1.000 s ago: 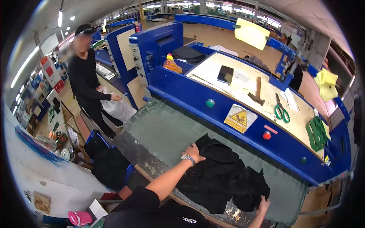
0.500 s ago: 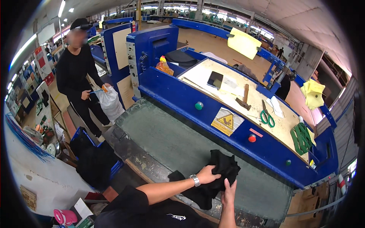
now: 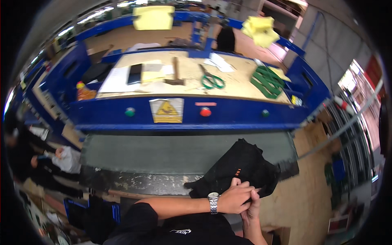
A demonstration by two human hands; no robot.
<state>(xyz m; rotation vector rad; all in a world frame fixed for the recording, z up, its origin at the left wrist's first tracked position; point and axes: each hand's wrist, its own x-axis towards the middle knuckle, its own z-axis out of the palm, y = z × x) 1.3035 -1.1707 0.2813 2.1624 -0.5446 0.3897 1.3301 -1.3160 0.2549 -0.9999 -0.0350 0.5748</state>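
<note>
A limp stack of black fabric pieces [image 3: 228,167] is spread across the right part of the machine's front bed, with a small orange mark on its top face. Its right side hangs past the bed toward me. My left hand [image 3: 234,198], with a metal watch at the wrist, has its fingers closed on the near edge of the fabric. Just right of it and touching it, my right hand [image 3: 252,207] pinches the same edge, thumb up. The left hand partly hides the right hand's fingers.
Ahead stands a blue press with a grey-green bed [image 3: 134,153], green and red buttons [image 3: 205,111] and a warning sign. On its top lie a phone [image 3: 135,74], a hammer [image 3: 175,75], green-handled scissors [image 3: 212,81] and green strips [image 3: 266,83]. A person holding a white bag [image 3: 68,160] stands left.
My view has turned right. The bunched black fabric is now spread out flatter, with its orange mark showing. Both hands have come together at its near edge.
</note>
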